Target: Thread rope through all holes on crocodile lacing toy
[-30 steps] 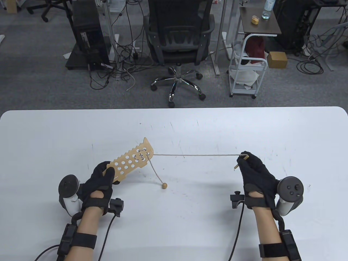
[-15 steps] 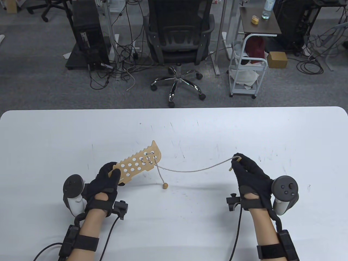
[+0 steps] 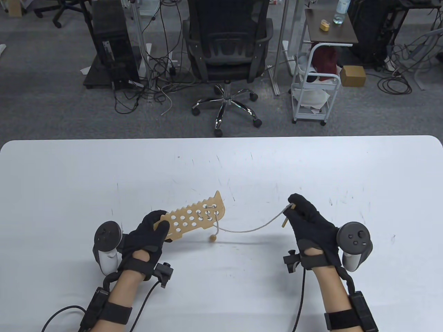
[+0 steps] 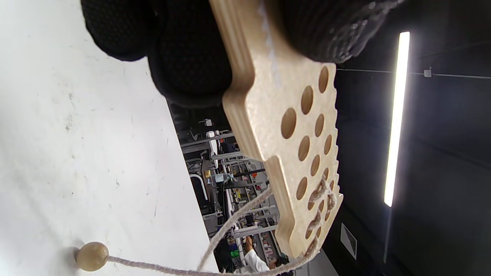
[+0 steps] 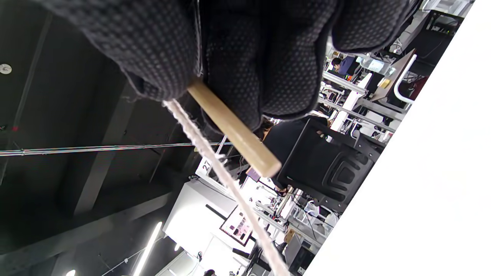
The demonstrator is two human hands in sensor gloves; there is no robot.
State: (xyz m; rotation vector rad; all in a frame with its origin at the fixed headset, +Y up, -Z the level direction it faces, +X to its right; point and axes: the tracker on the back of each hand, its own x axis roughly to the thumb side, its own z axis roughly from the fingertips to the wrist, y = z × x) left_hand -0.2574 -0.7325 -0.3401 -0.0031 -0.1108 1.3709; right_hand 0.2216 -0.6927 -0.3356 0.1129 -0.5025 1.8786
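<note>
The wooden crocodile board (image 3: pixel 197 218) with several round holes is lifted off the white table (image 3: pixel 221 162). My left hand (image 3: pixel 148 233) grips its narrow tail end, seen close in the left wrist view as the board (image 4: pixel 291 126) under my fingers (image 4: pixel 184 65). A beige rope (image 3: pixel 256 228) is laced through a few holes near the board's wide end and sags toward my right hand (image 3: pixel 304 216). That hand pinches the wooden needle (image 3: pixel 286 217) at the rope's end; the needle (image 5: pixel 234 128) and rope (image 5: pixel 215 161) show in the right wrist view. A wooden bead (image 3: pixel 213 238) hangs at the other rope end, the bead (image 4: pixel 92 256) near the table.
Beyond the table's far edge stand a black office chair (image 3: pixel 226 52), a white cart (image 3: pixel 313 90) and tangled floor cables (image 3: pixel 155 86). Bare tabletop lies between and around my hands.
Both hands moved toward each other. The board shifted right and nearer, the rope went from taut to slack, and the bead swung in under the board.
</note>
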